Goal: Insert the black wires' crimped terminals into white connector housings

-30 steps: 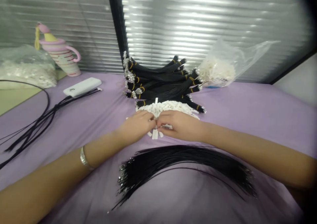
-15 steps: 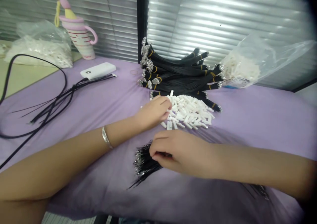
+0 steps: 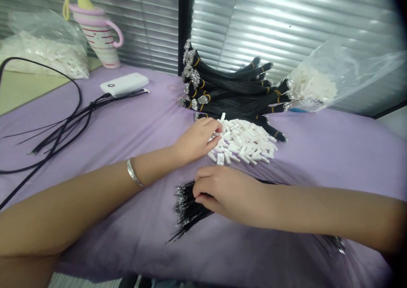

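My left hand is at the left edge of a heap of small white plastic connectors. Its thumb and fingers curl around a white connector, only partly visible between them. Nearer to me, my right hand rests over a loose bundle of black wires with shiny metal ends. Its thumb and forefinger pinch at the wires near those ends; the exact strand is hidden by the fingers. The hand and forearm cover the bundle's middle, while its other ends come out below the forearm.
Behind the heap lie stacked black wire bundles with yellow ties. Clear bags of white pieces stand at right and left. A white power bank, black cables and a pink-handled cup are on the left.
My left thumb and fingers have parted slightly at the heap's edge. My right hand stays over the wires, nearly still. The view has shifted a little.
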`<action>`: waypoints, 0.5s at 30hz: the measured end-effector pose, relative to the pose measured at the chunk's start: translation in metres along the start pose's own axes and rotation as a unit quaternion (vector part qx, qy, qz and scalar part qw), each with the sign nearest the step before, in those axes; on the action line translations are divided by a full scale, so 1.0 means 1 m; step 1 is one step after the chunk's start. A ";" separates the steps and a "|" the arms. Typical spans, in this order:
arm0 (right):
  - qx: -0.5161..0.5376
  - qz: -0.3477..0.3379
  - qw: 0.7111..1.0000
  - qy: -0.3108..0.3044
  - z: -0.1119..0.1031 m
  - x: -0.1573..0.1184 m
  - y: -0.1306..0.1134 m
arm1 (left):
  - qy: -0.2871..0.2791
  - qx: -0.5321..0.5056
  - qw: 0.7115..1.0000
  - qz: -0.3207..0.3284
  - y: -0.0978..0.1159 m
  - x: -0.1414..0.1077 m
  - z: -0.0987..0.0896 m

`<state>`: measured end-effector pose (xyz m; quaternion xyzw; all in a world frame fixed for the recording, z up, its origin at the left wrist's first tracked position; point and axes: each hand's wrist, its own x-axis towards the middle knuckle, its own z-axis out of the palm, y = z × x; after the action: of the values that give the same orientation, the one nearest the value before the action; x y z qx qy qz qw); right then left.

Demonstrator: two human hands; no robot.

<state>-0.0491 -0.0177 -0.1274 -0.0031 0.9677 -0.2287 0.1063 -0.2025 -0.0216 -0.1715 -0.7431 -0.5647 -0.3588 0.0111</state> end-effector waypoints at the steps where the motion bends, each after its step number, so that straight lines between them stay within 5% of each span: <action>1: 0.014 0.002 1.000 0.015 0.000 -0.001 0.000 | -0.001 0.000 1.000 0.002 0.000 0.000 0.000; 15: 0.231 0.076 0.968 0.055 -0.008 -0.005 0.006 | -0.014 -0.080 0.994 -0.069 -0.001 0.001 0.000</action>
<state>-0.0456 -0.0083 -0.1219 0.1080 0.8901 -0.4375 0.0682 -0.2031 -0.0202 -0.1712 -0.7056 -0.5846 -0.3920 -0.0813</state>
